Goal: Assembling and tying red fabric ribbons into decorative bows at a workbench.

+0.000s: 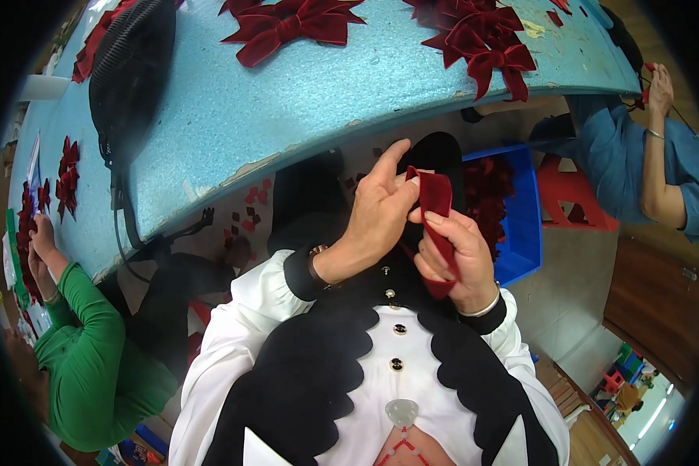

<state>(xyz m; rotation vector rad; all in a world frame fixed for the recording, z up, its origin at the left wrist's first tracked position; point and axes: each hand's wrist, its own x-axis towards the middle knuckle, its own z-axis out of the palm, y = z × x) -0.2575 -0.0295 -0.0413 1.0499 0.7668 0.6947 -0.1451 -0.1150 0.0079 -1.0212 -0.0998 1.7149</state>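
A dark red velvet ribbon [436, 196] is folded into a loop between my two hands, above my lap. My left hand [371, 213] pinches the loop's upper end with its thumb, while its index finger points up and away. Lower down, my right hand [460, 252] has thumb and fingers closed on the ribbon, and a tail of it hangs below the palm. Finished velvet bows of the same red lie on the blue table ahead: a few [291, 27] at the top middle and a heap [481, 46] farther right.
The blue table's edge [287, 155] curves across in front of me. A black corded device [132, 70] stands on its left. Beside my right knee sits a blue bin [526, 210] of red bows, near a red stool [571, 198]. Co-workers in green [93, 349] and blue [637, 163] sit either side.
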